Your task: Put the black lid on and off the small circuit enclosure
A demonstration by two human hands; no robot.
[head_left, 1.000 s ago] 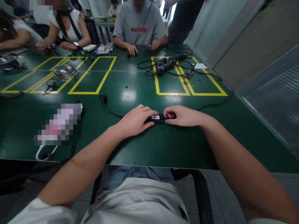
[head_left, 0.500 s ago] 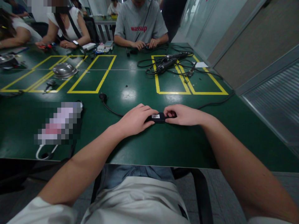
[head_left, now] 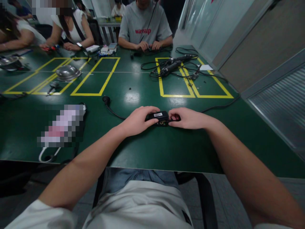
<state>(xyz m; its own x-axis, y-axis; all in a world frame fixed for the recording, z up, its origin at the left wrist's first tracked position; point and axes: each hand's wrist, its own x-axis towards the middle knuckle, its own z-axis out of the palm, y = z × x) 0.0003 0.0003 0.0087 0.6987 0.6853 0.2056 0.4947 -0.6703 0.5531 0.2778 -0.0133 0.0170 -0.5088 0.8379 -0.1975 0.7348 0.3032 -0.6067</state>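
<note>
My left hand (head_left: 137, 121) is closed on the black cover (head_left: 162, 114) of a small cable box, thumb in front and fingers behind. A white label lies on the cover's top. The cover is tilted up along the near side, and part of a circuit board (head_left: 163, 123) shows below it. At the box's right end, my right hand (head_left: 187, 117) pinches the black cable where it enters; its fingertips are partly hidden. From the left side a short cord runs to a black plug (head_left: 106, 100).
Across the green table (head_left: 143, 152), a person in a grey shirt (head_left: 145, 25) handles small parts. Tangled black cables and tools (head_left: 173, 65) lie at the far right, a metal bowl (head_left: 68, 73) at the far left. A blurred-out phone-like object (head_left: 63, 124) lies near my left arm.
The box's cover has risen at its near edge under my left hand, and the circuit board now shows. My right hand has stayed nearly in place. The view has shifted slightly.
</note>
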